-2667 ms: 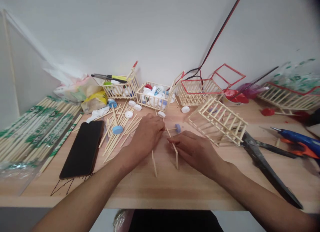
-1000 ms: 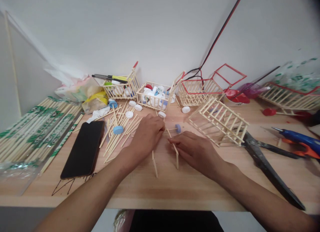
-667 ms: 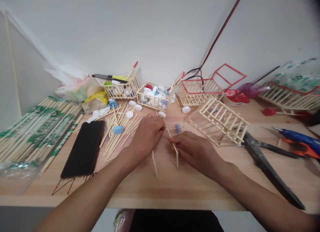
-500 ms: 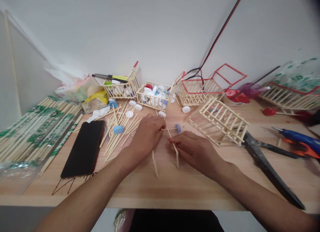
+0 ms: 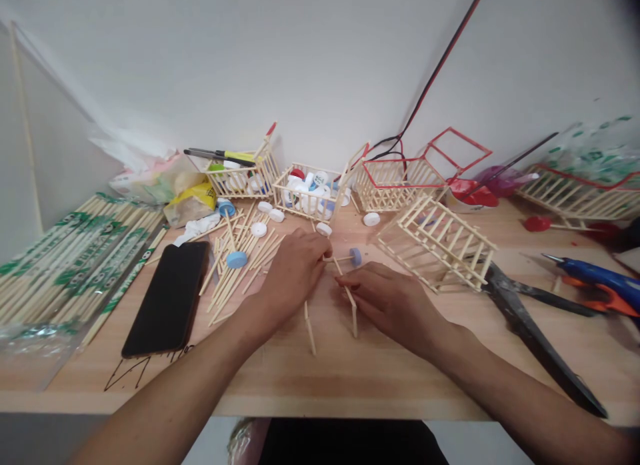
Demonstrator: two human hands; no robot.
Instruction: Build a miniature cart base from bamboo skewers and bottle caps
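Note:
Near the middle of the table, a small wooden stick frame (image 5: 353,298) lies between my hands, with two bent legs toward the front edge. My right hand (image 5: 385,295) pinches its right stick. Fingers curled, my left hand (image 5: 297,268) grips the frame's left side around the cross stick; the exact hold is hidden behind the knuckles. A blue bottle cap (image 5: 355,256) sits on the right end of the cross stick. Just past my left fingertips rests a white bottle cap (image 5: 324,229). To the left, another blue cap (image 5: 237,259) is fixed on a stick above loose cut sticks (image 5: 257,251).
A stick basket (image 5: 440,241) lies tipped on the right, by large black-handled cutters (image 5: 540,345) and a blue glue gun (image 5: 595,278). Left are a phone (image 5: 165,301) and bagged chopsticks (image 5: 75,265). Stick carts (image 5: 310,195) line the wall, some holding caps.
Nearly nothing differs. Both hands keep their hold on the stick frame, and the view has shifted only very slightly.

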